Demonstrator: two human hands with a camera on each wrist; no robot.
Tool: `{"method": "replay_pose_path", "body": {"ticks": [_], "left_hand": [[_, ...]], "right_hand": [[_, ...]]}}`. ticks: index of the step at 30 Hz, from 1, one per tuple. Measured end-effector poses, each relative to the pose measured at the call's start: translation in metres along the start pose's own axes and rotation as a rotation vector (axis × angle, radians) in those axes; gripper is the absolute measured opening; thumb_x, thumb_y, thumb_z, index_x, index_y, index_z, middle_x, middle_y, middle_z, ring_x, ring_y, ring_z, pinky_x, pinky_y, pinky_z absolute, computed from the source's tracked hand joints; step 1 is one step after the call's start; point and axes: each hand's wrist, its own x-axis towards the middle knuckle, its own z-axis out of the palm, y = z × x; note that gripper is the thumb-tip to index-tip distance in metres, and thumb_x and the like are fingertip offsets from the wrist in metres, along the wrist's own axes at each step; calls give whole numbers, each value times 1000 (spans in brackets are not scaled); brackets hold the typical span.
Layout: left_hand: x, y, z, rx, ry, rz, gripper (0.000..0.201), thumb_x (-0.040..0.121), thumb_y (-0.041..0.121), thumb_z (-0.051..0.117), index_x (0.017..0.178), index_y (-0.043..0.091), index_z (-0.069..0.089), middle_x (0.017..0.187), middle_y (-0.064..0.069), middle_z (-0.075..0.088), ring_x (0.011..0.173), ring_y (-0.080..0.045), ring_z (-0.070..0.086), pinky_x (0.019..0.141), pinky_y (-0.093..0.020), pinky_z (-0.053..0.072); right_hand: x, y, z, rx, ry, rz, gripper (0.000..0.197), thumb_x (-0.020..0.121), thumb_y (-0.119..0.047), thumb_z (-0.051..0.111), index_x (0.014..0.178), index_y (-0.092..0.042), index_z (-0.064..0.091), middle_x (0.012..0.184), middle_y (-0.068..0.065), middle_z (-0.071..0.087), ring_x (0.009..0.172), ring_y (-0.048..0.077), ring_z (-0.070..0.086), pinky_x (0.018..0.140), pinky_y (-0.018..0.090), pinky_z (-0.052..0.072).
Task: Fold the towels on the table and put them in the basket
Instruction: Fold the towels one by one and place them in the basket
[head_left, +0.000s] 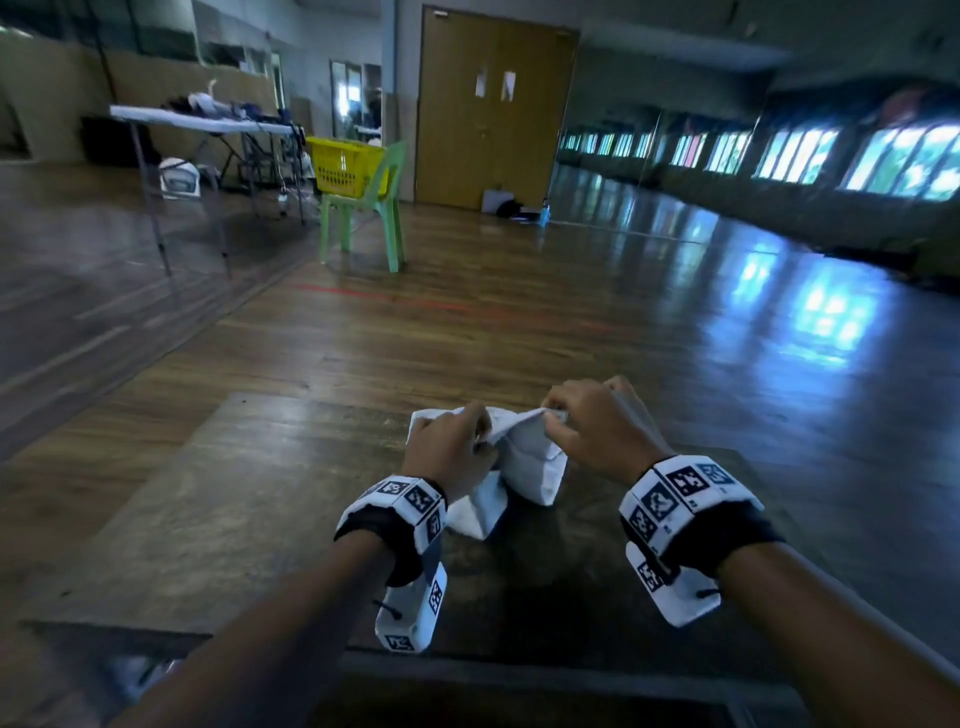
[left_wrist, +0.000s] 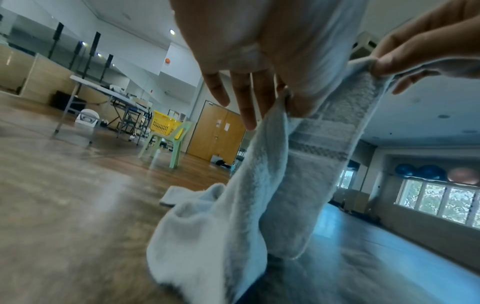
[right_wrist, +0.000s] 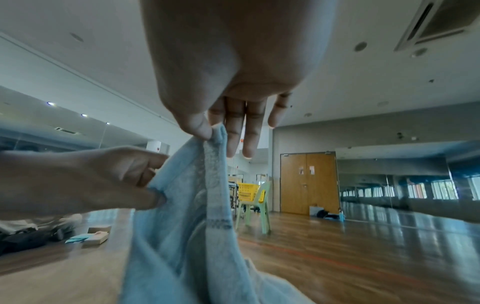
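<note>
A pale white towel (head_left: 524, 467) hangs bunched above the dark wooden table (head_left: 218, 509), its lower folds touching the tabletop. My left hand (head_left: 457, 441) pinches one part of its top edge and my right hand (head_left: 582, 421) pinches another, close together. The left wrist view has the towel (left_wrist: 298, 174) draped down from my left hand (left_wrist: 259, 86), with a woven band across it. In the right wrist view my right hand (right_wrist: 213, 129) pinches the towel (right_wrist: 187, 216) between thumb and forefinger. The yellow basket (head_left: 345, 166) sits on a green chair far across the room.
A green plastic chair (head_left: 363, 213) carrying the basket stands on the wooden floor in front of a brown double door (head_left: 493, 104). A folding table (head_left: 197, 124) with clutter stands at the left. Mirrors line the right wall.
</note>
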Motion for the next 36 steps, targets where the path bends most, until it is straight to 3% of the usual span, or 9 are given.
{"method": "replay_pose_path", "body": {"ticks": [4, 13, 17, 22, 24, 26, 29, 34, 36], "left_hand": [[-5, 1, -45, 111, -20, 39, 15, 89, 31, 51, 101, 26, 56, 97, 3, 69, 95, -22, 62, 91, -33, 33], [-39, -38, -147, 402, 63, -26, 18, 89, 23, 47, 100, 24, 61, 98, 1, 68, 99, -23, 60, 91, -33, 31], [-44, -49, -211, 463, 132, -47, 17, 89, 28, 46, 92, 28, 62, 98, 1, 69, 100, -26, 60, 91, -34, 37], [-44, -10, -302, 445, 350, 60, 9, 90, 22, 55, 89, 20, 64, 92, -6, 69, 91, -27, 64, 74, -31, 35], [-39, 8, -335, 459, 416, 106, 7, 90, 19, 54, 88, 21, 61, 91, -7, 68, 85, -27, 62, 72, -31, 35], [-33, 22, -364, 417, 472, 158, 9, 88, 12, 55, 90, 18, 62, 90, -10, 67, 78, -27, 59, 72, -34, 43], [-26, 44, -406, 391, 526, 220, 11, 89, 8, 55, 95, 11, 63, 90, -10, 67, 74, -23, 55, 66, -33, 42], [-12, 75, -448, 484, 604, 217, 15, 93, 20, 52, 100, 13, 63, 81, 1, 57, 72, -18, 49, 68, -29, 37], [-5, 77, -452, 506, 605, 198, 16, 94, 22, 50, 100, 15, 63, 80, 2, 54, 76, -18, 49, 79, -36, 43]], "right_hand": [[-5, -4, -47, -46, 74, -12, 19, 91, -33, 46, 95, -24, 62, 98, -8, 65, 92, 14, 57, 86, 33, 27], [-1, -16, -117, -96, 217, -39, 23, 91, -33, 42, 96, -22, 61, 100, -4, 65, 97, 17, 57, 81, 33, 23], [3, -24, -153, -74, 320, -33, 19, 91, -27, 48, 98, -19, 64, 101, -1, 68, 93, 19, 61, 90, 36, 33], [9, -28, -207, -52, 417, -16, 18, 92, -23, 50, 96, -15, 65, 87, 2, 67, 79, 22, 60, 93, 41, 40], [13, -29, -232, -30, 474, -22, 22, 92, -24, 48, 97, -13, 66, 89, 5, 69, 79, 23, 61, 93, 44, 41], [14, -31, -256, -9, 542, -36, 31, 89, -30, 43, 97, -11, 66, 87, 7, 69, 75, 25, 60, 93, 46, 41], [18, -37, -294, -16, 636, -32, 22, 90, -23, 48, 97, -11, 66, 87, 11, 69, 78, 27, 60, 92, 48, 42], [32, -38, -332, 15, 701, -27, 19, 86, -21, 51, 98, -15, 64, 75, 5, 60, 83, 31, 62, 96, 52, 41], [41, -36, -335, -4, 699, -17, 16, 88, -17, 53, 99, -15, 64, 75, 2, 58, 85, 31, 62, 100, 53, 38]]}}
